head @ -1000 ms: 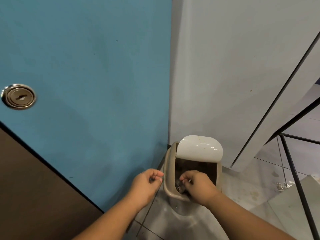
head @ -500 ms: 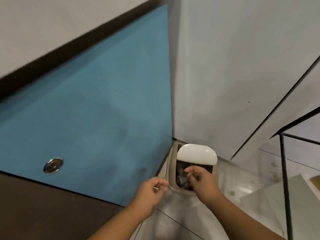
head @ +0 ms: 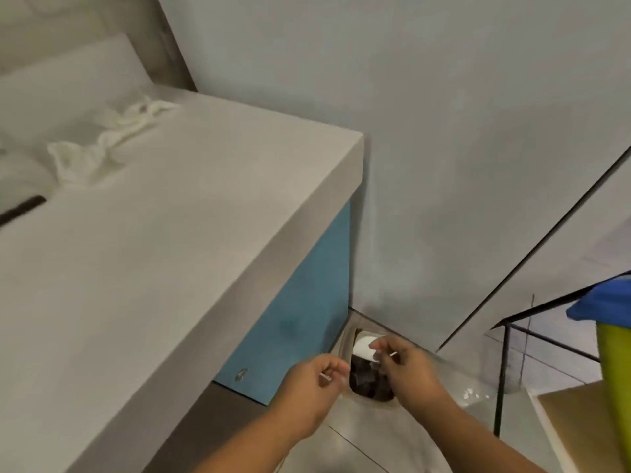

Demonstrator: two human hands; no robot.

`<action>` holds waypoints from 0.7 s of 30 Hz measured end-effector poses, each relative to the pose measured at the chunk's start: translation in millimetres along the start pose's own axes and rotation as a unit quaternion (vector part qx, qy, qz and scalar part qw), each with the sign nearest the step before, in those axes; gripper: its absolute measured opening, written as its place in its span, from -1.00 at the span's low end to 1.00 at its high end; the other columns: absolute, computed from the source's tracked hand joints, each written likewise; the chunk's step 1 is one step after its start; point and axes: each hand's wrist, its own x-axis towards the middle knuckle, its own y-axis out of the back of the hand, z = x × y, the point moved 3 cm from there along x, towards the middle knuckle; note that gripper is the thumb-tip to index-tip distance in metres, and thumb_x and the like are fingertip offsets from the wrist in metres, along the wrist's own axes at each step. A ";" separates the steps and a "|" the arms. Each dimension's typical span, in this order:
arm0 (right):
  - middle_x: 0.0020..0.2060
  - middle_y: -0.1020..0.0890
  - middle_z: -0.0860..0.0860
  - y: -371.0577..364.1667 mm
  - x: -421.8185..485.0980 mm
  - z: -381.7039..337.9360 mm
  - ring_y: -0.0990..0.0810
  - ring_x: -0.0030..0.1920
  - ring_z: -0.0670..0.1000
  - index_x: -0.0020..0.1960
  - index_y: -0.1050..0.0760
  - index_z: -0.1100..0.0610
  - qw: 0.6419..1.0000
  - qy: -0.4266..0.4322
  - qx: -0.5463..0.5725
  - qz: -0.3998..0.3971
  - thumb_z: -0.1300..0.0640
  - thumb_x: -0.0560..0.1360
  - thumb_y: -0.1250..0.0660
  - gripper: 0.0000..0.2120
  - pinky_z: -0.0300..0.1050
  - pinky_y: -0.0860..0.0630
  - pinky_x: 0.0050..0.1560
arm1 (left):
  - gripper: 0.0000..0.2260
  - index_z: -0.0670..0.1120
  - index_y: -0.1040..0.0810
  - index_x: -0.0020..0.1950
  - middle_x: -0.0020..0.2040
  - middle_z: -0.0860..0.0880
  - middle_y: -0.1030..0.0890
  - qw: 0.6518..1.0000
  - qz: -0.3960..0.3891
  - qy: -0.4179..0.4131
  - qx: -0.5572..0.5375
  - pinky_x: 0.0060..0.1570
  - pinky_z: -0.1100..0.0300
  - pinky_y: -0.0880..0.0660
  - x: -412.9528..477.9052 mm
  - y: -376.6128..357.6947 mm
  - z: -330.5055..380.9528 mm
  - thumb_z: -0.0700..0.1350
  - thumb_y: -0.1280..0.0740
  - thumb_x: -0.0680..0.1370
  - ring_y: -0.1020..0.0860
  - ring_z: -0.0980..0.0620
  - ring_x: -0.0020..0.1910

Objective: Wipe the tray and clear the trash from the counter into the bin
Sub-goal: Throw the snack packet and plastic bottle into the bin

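bin (head: 375,401) on floor, half hidden by hands, contents a dark blur | left hand (head: 312,397) beside bin, right hand (head: 409,373) over it, both curled, grasp unreadable | tissues (head: 99,145) on worktop (head: 170,233) up-left of bin | worktop newly in view; hands stay at bin

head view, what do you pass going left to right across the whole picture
crumpled tissue → cabinet lock → left hand → bin → right hand → black wire frame → yellow-green container
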 end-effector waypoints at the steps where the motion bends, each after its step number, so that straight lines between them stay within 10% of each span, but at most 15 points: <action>1: -0.16 -0.65 -0.01 5.1 -2.9 -17.1 -0.64 -0.19 0.01 -0.16 -0.58 -0.12 1.000 0.006 0.000 -0.003 0.19 0.53 -0.29 -0.76 -0.02 -0.60 -0.11 | -0.84 0.20 -0.56 -0.17 -0.27 0.06 -0.55 1.000 0.007 -0.011 0.000 -0.32 0.30 -0.42 -6.9 9.2 16.3 -0.07 -0.34 0.52 -0.43 0.18 -0.36; 11: -0.20 -0.63 -0.07 21.7 -11.2 -207.7 -0.56 -0.26 -0.17 -0.11 -0.57 -0.06 0.975 0.210 0.076 -0.017 0.29 0.52 -0.27 -0.74 -0.22 -0.51 -0.08 | -0.86 0.23 -0.60 -0.07 -0.11 0.23 -0.63 0.982 0.121 -0.142 -0.039 0.03 0.17 -0.52 -73.6 115.1 146.5 0.09 -0.32 0.41 -0.60 0.05 -0.09; 21: -0.11 -0.61 -0.26 -62.5 -51.6 -304.2 -0.60 -0.12 -0.09 -0.13 -0.56 -0.19 0.921 0.368 -0.024 -0.124 0.29 0.52 -0.30 -0.65 -0.33 -0.52 -0.08 | -0.87 0.13 -0.60 0.00 -0.15 0.00 -0.66 0.950 0.293 -0.084 -0.061 0.00 0.15 -0.54 -153.9 240.2 100.8 -0.09 -0.32 0.55 -0.61 0.14 -0.14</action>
